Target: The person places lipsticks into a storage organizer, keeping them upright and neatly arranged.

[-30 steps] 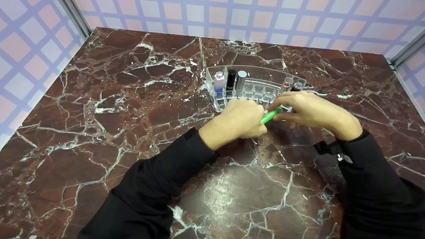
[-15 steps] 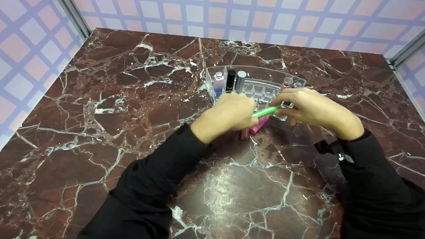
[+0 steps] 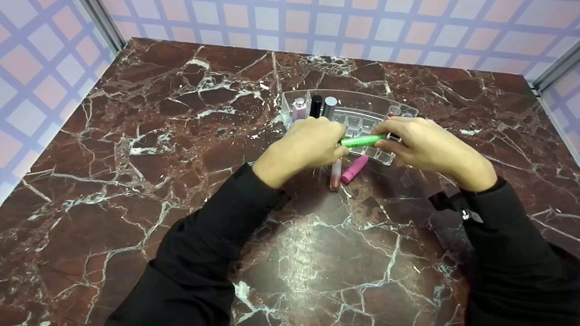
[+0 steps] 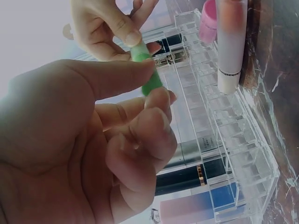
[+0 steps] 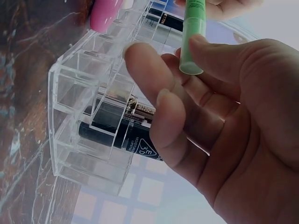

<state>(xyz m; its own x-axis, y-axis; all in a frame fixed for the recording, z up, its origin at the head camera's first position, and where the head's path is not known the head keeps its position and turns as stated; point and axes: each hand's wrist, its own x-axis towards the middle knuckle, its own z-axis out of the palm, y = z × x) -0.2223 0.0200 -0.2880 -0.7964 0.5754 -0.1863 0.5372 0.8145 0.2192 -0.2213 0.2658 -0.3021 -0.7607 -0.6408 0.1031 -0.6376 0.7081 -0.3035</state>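
Observation:
Both hands hold a green lipstick tube, almost level, over the front of a clear acrylic lipstick organizer. My left hand pinches its left end between thumb and fingers. At the other end, the pale green part, my right hand has its thumb and fingers on the tube. Small print shows on the green part in the right wrist view. On the table below lie a pink tube and a lip gloss with a reddish-brown end, whose upper part is behind my left hand.
Standing in the organizer's left side are a pink-and-blue tube, a black tube and a silver tube. A black lipstick with white print stands in its right side. A checked partition borders the marble-patterned table.
The green tube has risen and turned from slanted to nearly level. My left hand has moved up and left, uncovering the pink tube and the lip gloss. My right hand has barely shifted.

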